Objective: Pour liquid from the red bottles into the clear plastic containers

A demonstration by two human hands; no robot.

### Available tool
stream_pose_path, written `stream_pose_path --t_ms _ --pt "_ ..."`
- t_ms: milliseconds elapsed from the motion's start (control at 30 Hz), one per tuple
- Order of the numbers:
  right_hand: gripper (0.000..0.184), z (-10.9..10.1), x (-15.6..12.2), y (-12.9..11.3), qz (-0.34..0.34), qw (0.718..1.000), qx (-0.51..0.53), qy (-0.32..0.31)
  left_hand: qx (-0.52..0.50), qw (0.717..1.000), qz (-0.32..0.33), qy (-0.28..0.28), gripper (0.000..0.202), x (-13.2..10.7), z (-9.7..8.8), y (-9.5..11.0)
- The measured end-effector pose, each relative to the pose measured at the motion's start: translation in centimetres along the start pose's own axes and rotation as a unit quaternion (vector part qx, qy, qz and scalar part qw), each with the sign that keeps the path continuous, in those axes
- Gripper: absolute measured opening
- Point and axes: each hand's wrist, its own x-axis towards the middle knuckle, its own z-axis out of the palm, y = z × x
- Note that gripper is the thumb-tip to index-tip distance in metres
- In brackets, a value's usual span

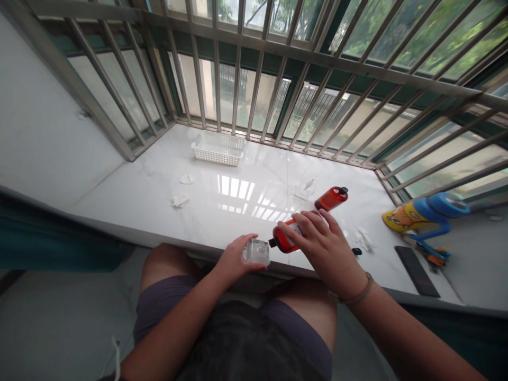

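My left hand [237, 257] is closed around a small clear container [256, 252] at the counter's front edge. In my right hand [323, 246] is a red-orange bottle [284, 237], tipped nearly flat with its black neck pointing left at the container. The bottle's neck is beside the container's right side; whether liquid is flowing I cannot tell. A second red bottle [332, 198] with a black cap stands just beyond my right hand. Near that hand's wrist a small black cap [356, 252] lies on the counter.
A white basket [218, 149] stands at the back by the barred window. Crumpled tissues [180, 201] lie at left, others at right [363, 239]. On the right are a yellow and blue water bottle [420, 212], a dark phone [416, 271] and keys [436, 257].
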Motion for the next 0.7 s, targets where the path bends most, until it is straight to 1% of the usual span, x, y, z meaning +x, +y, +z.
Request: stream_pose_path --t_ms 167,400,700 --pt "0.056 -0.22 0.17 -0.09 -0.003 1.000 -0.004 -0.003 0.003 1.000 0.003 -0.001 0.090 -0.01 -0.01 -0.06" --pt "0.060 -0.33 0.27 -0.16 -0.006 1.000 -0.004 0.004 0.003 1.000 0.001 0.001 0.090 -0.07 -0.03 0.04" --pt "0.056 -0.52 0.42 -0.30 -0.016 1.000 -0.009 0.009 0.002 1.000 0.005 0.002 0.090 -0.05 0.03 0.07"
